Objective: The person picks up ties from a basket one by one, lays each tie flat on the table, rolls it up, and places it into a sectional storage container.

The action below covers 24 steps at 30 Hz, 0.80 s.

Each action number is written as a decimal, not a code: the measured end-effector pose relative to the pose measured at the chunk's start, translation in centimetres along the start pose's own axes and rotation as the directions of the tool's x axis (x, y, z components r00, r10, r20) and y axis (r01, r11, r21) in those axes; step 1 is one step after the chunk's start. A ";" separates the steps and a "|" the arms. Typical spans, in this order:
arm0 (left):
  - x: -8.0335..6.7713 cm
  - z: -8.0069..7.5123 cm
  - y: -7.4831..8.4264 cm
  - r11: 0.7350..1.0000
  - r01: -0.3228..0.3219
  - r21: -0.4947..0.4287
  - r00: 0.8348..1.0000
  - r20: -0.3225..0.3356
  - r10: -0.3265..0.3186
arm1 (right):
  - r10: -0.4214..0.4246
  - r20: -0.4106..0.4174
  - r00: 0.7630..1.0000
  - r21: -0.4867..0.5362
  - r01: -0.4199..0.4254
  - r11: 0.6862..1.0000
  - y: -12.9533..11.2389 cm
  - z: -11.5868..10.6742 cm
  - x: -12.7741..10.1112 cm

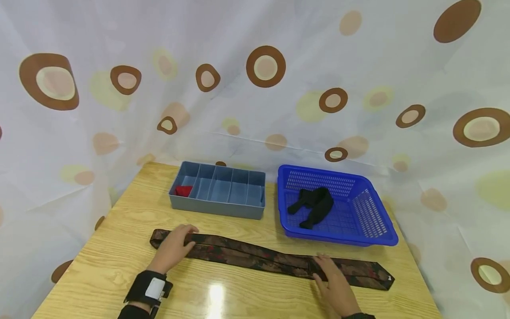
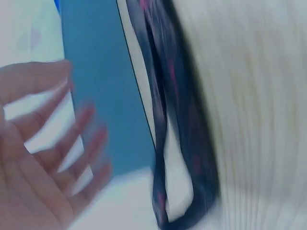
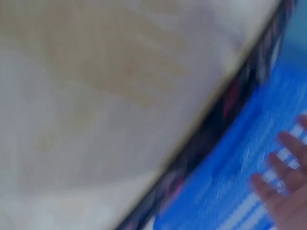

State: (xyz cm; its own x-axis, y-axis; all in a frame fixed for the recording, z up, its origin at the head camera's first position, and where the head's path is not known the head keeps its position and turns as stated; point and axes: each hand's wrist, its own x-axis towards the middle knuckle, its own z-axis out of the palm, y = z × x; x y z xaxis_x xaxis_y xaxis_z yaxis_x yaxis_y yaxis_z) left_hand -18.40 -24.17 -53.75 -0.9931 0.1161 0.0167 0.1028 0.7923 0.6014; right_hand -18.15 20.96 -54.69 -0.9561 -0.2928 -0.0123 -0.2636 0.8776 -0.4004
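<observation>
A dark brown patterned necktie [image 1: 247,254] lies doubled back on itself across the wooden table, its loop at the left and its pointed end at the right. My left hand [image 1: 173,248] hovers over the looped part, and the left wrist view shows its fingers [image 2: 86,117] spread and straight beside the tie. Farther right, my right hand [image 1: 336,288] is over the tie where the narrow end meets the wide blade. Its fingers [image 3: 288,177] look extended and apart in the blurred right wrist view, with nothing gripped.
Behind the tie stands a grey box [image 1: 217,208] with several compartments; a red cloth item [image 1: 183,191] lies in the leftmost one. To its right, a blue plastic basket [image 1: 358,221] holds a crumpled black fabric piece [image 1: 320,208]. A patterned curtain [image 1: 239,110] hangs behind the table.
</observation>
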 end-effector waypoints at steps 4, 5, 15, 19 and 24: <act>0.0 -1.6 -3.2 0.972 0.083 0.220 0.981 -0.187 -0.042 | 0.105 -0.084 0.991 -0.217 -0.121 0.969 3.7 -1.8 0.8; -0.1 -1.8 -4.0 0.965 0.095 0.246 0.982 -0.181 -0.051 | 0.140 -0.062 0.988 -0.240 -0.151 0.959 4.9 -2.1 0.8; -1.1 -4.5 -8.8 0.990 0.067 0.122 0.998 0.000 -0.067 | 0.336 -0.062 0.940 -0.247 -0.341 0.907 10.7 -3.0 0.2; -1.6 -5.4 -9.3 0.968 0.091 0.235 0.996 0.005 -0.095 | 0.347 -0.113 0.931 -0.201 -0.364 0.910 11.4 -3.8 -0.3; -1.9 -5.6 -9.7 0.958 0.142 0.251 0.990 -0.017 -0.142 | 0.272 -0.284 0.920 -0.165 -0.326 0.931 10.8 -4.8 -1.0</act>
State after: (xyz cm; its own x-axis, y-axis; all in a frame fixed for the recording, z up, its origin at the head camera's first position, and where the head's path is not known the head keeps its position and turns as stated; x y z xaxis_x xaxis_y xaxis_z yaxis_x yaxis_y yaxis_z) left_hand -17.78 -35.46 -55.12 -0.9984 -0.0081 -0.0555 -0.0285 0.9253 0.3781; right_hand -20.65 32.59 -54.66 -0.9872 0.0769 0.1397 0.0452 0.9750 -0.2176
